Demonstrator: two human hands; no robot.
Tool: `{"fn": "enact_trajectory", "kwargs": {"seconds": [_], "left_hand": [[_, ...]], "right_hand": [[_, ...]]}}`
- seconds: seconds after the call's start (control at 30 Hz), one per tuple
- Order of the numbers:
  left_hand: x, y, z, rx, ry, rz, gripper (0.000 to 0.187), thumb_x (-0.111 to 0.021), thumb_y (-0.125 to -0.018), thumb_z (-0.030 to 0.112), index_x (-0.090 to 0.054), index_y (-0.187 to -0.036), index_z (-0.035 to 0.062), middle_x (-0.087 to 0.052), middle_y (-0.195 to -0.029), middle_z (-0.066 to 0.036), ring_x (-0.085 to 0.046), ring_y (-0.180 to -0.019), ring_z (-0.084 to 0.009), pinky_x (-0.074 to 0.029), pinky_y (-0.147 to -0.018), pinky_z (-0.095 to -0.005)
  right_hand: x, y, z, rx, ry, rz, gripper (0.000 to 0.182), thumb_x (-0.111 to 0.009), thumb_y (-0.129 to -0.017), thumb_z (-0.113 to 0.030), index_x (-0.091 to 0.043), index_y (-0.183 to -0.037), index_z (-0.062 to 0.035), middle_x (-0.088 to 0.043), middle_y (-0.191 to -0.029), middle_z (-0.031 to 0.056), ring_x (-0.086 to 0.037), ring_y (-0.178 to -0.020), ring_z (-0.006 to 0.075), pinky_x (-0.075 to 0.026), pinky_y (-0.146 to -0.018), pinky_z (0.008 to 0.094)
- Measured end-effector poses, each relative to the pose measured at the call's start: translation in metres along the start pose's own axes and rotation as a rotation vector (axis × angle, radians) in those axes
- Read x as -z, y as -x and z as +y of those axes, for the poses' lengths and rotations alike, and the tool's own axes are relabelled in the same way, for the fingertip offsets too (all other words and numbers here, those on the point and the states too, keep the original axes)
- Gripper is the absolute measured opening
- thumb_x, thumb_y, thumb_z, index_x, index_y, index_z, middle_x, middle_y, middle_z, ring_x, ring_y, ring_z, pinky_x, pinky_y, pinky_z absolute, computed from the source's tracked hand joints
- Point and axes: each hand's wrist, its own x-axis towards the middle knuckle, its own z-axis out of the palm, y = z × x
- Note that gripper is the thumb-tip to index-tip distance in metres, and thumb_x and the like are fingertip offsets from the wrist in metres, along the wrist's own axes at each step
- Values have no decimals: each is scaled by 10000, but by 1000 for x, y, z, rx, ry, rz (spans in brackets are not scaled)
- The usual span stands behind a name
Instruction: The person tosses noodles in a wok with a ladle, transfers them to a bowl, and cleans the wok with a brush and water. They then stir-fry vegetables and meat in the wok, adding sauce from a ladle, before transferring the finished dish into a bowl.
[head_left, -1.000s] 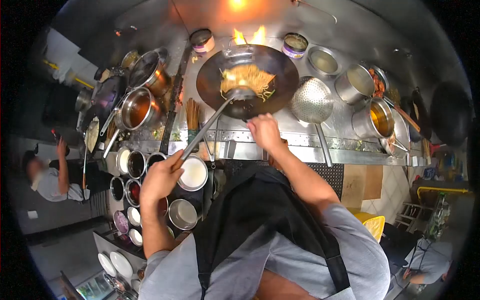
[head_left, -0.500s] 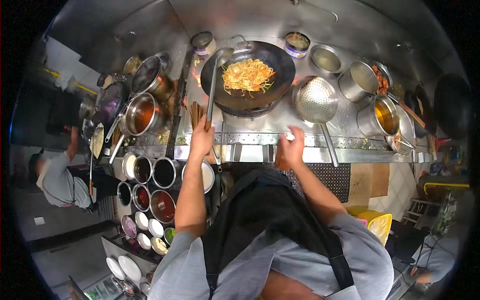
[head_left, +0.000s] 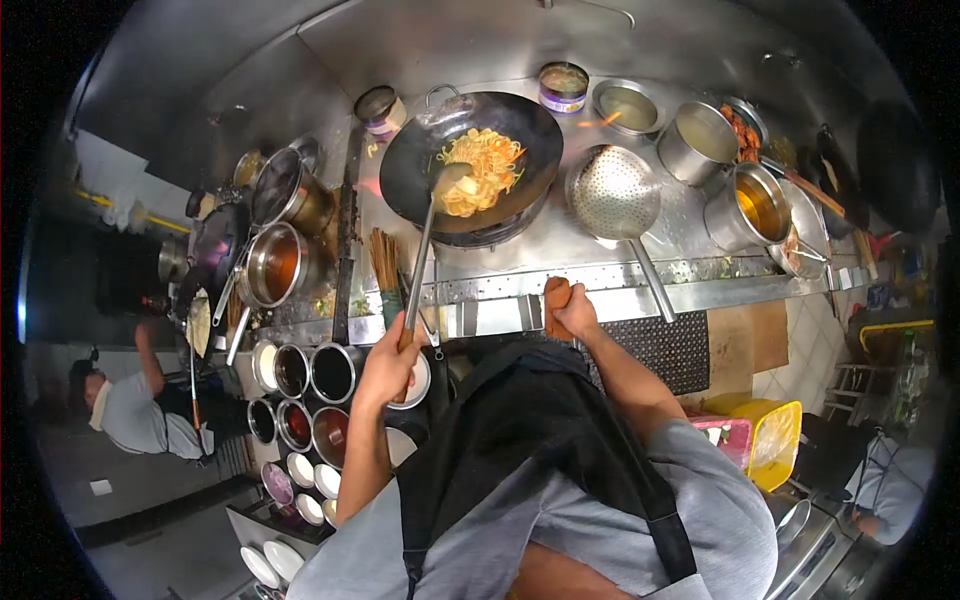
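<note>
My left hand (head_left: 387, 368) is closed around the handle of a long ladle (head_left: 421, 265), whose bowl rests in the noodles. The noodles (head_left: 485, 165), mixed with orange and green strips, lie in a large black wok (head_left: 405, 185) over the burner. At the stove's front edge, my right hand (head_left: 577, 312) is closed on a brown wooden-looking handle (head_left: 556, 296); what it joins to cannot be made out. Right of the wok lies a perforated strainer (head_left: 612, 195) with its metal handle pointing toward me. A bamboo brush (head_left: 384, 262) stands between my left hand and the wok.
Steel pots (head_left: 697, 143) and an oil pot (head_left: 757, 207) stand right; a pot of reddish liquid (head_left: 275, 264) is left. Sauce containers (head_left: 332, 373) sit lower left. Behind the wok are cans (head_left: 563, 88). Other people (head_left: 150, 395) stand left and right (head_left: 890, 490).
The ladle's bowl has moved from the wok's left rim into the noodles, and my left hand has come nearer. My right hand has closed on the brown handle. The view has shifted slightly.
</note>
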Motion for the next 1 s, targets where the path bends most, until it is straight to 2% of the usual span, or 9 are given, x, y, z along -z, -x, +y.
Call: {"fn": "enact_trajectory", "kwargs": {"seconds": [0.07, 0.17, 0.2, 0.3, 0.43, 0.57, 0.7, 0.83, 1.0], "left_hand": [[12, -7, -6, -30, -67, -14, 622, -556, -903, 87, -349, -1488, 57, -566, -718, -43, -509, -461, -113, -422, -441, -277], [22, -53, -24, -201, -285, 38, 599, -603, -890, 110, -410, -1455, 60, -666, -946, -140, -621, -728, -176, -507, -679, -310], [19, -83, -51, -391, -366, 118, 597, -621, -885, 126, -424, -1444, 57, -676, -1020, -176, -644, -841, -208, -518, -772, -329], [5, -102, -20, -280, -197, 142, 593, -646, -871, 149, -448, -1423, 54, -645, -1153, -238, -630, -1036, -277, -472, -920, -344], [-12, -128, -15, -239, -290, 270, 599, -615, -861, 211, -448, -1433, 146, -630, -1110, -287, -616, -1029, -429, -487, -897, -427], [2, -116, -27, -244, -348, 252, 613, -613, -863, 210, -429, -1442, 139, -632, -1105, -282, -614, -1022, -434, -488, -883, -445], [31, -40, -10, -100, -326, 88, 615, -610, -870, 176, -412, -1446, 93, -655, -1090, -236, -637, -1015, -387, -493, -874, -406], [36, -20, -12, -63, -314, 18, 607, -608, -878, 149, -411, -1446, 69, -665, -1062, -209, -653, -995, -338, -490, -866, -360], [48, 8, -17, -146, -367, 30, 614, -627, -872, 147, -421, -1448, 94, -664, -970, -206, -657, -896, -334, -495, -834, -355]], "right_hand": [[7, -4, -3, -78, -59, -98, 539, -724, -771, -176, -506, -1232, 0, -640, -1080, 249, -630, -1021, 398, -524, -874, 449], [23, -14, 5, -386, -1328, -624, 620, -666, -825, -215, -420, -1365, -38, -589, -1240, 177, -625, -1064, 381, -519, -930, 492], [32, -11, -4, -387, -1318, -630, 620, -666, -825, -215, -420, -1365, -38, -589, -1240, 177, -625, -1064, 381, -519, -930, 492], [76, -1, -45, -266, -1700, -677, 616, -597, -873, -212, -370, -1412, -18, -526, -1318, 213, -553, -1187, 392, -466, -1007, 539], [87, -29, -69, -129, -1667, -828, 600, -612, -872, -279, -413, -1374, -17, -551, -1268, 214, -594, -1095, 351, -482, -977, 572], [75, -50, -87, -309, -1616, -632, 588, -588, -877, -486, -494, -1277, -65, -610, -1091, 141, -605, -874, 262, -540, -847, 542], [68, -69, -110, -275, -1350, -738, 629, -592, -838, -608, -523, -1262, -148, -620, -1106, 102, -613, -938, 272, -545, -721, 452], [53, -83, -179, -430, -1086, -434, 535, -625, -836, -555, -559, -1188, -159, -653, -1028, 70, -630, -850, 243, -528, -697, 400], [12, -120, -153, -455, -1046, -629, 399, -584, -865, -378, -544, -1211, -184, -660, -1018, 25, -620, -848, 196, -489, -598, 347]]}}
